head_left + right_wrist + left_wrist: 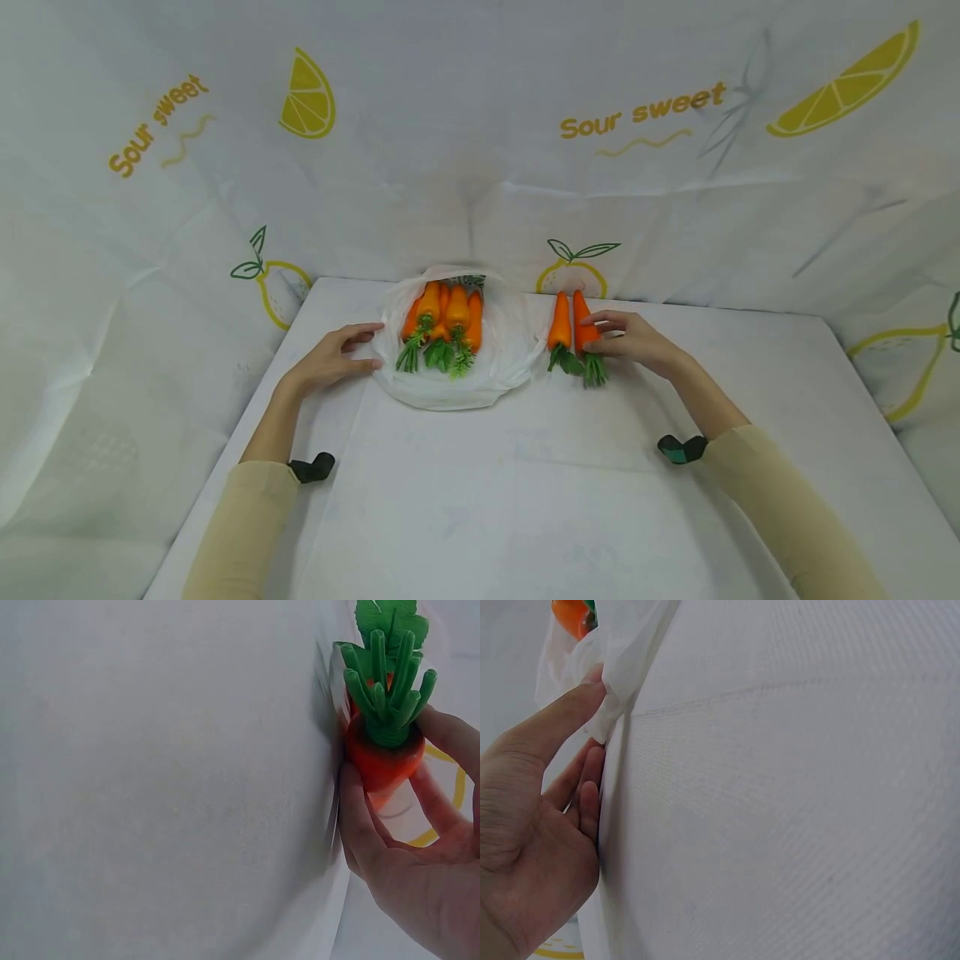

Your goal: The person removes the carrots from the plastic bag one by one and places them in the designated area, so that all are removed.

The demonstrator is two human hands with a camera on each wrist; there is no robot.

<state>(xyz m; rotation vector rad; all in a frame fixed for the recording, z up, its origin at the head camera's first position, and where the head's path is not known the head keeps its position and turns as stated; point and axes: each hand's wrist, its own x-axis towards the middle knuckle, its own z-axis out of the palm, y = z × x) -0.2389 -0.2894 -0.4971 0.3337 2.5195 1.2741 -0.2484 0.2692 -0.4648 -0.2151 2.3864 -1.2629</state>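
A white plastic bag lies spread at the back of the table with several orange toy carrots on it, their green tops towards me. At its left edge my left hand touches the bag, thumb and fingers apart; the left wrist view shows the thumb against the plastic. To the right of the bag, my right hand grips a carrot between thumb and fingers, near its leafy end. Just left of that one lies another carrot, close beside it.
The white-covered table runs up to a white cloth backdrop printed with lemons and lettering. Cloth also hangs at both sides. A dark strap piece sits at the left wrist, and another at the right.
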